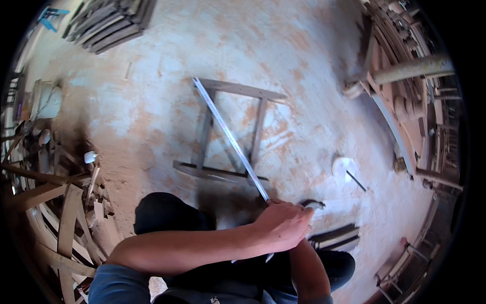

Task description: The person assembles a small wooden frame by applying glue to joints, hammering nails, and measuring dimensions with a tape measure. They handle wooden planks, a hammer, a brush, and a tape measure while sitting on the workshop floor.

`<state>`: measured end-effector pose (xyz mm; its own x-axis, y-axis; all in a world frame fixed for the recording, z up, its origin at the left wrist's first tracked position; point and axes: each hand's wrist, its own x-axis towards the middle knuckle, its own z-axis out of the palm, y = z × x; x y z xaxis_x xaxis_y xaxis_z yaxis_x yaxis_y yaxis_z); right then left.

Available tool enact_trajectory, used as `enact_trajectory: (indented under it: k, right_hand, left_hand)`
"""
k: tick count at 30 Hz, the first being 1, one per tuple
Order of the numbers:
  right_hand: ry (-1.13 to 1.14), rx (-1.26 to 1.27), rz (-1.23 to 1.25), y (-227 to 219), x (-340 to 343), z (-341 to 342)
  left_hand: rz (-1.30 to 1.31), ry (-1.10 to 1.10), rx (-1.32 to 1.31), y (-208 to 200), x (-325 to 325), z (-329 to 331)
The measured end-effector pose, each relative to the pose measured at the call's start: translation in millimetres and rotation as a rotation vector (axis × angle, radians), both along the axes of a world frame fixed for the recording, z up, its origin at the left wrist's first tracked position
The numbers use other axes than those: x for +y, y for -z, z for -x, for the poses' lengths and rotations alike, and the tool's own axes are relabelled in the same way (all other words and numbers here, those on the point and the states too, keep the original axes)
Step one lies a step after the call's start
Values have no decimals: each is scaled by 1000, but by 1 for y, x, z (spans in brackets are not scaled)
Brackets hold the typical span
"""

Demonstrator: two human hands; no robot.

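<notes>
A wooden frame (206, 137) of two long rails joined by two crosspieces lies on the floor before me. A pale measuring tape (226, 129) runs straight across it on a diagonal, from the far left corner past the near rail to my hands. My left hand (280, 223) is closed around the near end of the tape. Behind it, my right hand (304, 237) is mostly covered, its fingers hidden. Just beyond my left knuckles shows a curved dark and shiny metal thing (314, 204), whose kind and contact with a hand I cannot make out.
Dark wooden strips (335, 236) lie beside my right knee. A white round thing (344, 166) with a dark stick stands to the right. Scrap wood (68, 223) heaps up at left; stacked boards (109, 28) lie far left. Wooden parts and a pole (412, 70) line the right.
</notes>
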<state>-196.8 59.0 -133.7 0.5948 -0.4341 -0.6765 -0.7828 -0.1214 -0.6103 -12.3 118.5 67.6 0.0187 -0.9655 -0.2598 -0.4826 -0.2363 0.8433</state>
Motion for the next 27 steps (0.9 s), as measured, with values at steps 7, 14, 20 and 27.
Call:
enact_trajectory:
  k: [7,14,20,27]
  right_hand:
    - [61,15,37,8,-15,-11]
    - [91,99,125,9,-16,-15]
    - [49,78,158,19,-13,-13]
    - [93,57,89,18,-13,-15]
  left_hand:
    - [230,348,-158,6,36,33]
    - [287,314,-261,17,38,43]
    - [275,367,-293,12,37,43]
    - [274,365,-294,14,36,42]
